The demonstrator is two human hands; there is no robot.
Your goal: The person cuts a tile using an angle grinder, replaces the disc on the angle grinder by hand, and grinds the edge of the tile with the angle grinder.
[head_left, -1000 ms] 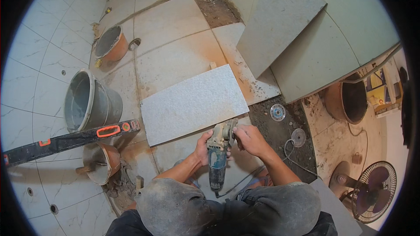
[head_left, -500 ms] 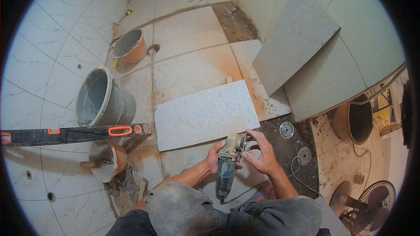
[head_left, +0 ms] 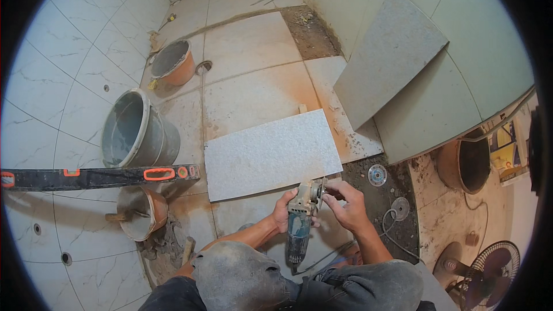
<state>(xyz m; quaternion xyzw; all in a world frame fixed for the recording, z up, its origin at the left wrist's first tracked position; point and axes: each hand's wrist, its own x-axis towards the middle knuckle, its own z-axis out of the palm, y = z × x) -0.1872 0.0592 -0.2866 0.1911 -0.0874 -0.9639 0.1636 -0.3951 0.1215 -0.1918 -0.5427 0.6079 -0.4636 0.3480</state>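
My left hand (head_left: 282, 209) wraps round the head end of a dusty blue-green angle grinder (head_left: 298, 226), which points away from me with its cord end close to my knees. The fingers of my right hand (head_left: 347, 203) are pinched against the spindle side of the grinder's head; the small part between the fingertips is too hidden to name. No full disc shows on the grinder. Just beyond the tool lies a pale grey rectangular tile (head_left: 273, 152). On the dark mortar to the right are a metal cutting disc (head_left: 377, 175) and another round disc (head_left: 400, 208).
At left a black spirit level (head_left: 115, 176) spans above a mortar bucket (head_left: 155, 210), beside a large grey bucket (head_left: 167, 141). An orange bucket (head_left: 180, 70) stands farther off near a floor drain hole (head_left: 203, 67). Another tile (head_left: 391, 57) leans on the right wall. A fan (head_left: 489, 273) stands lower right.
The grinder's head and both hands have shifted slightly toward me. My right fingers have closed in more at the spindle side. The tile and buckets stay in place.
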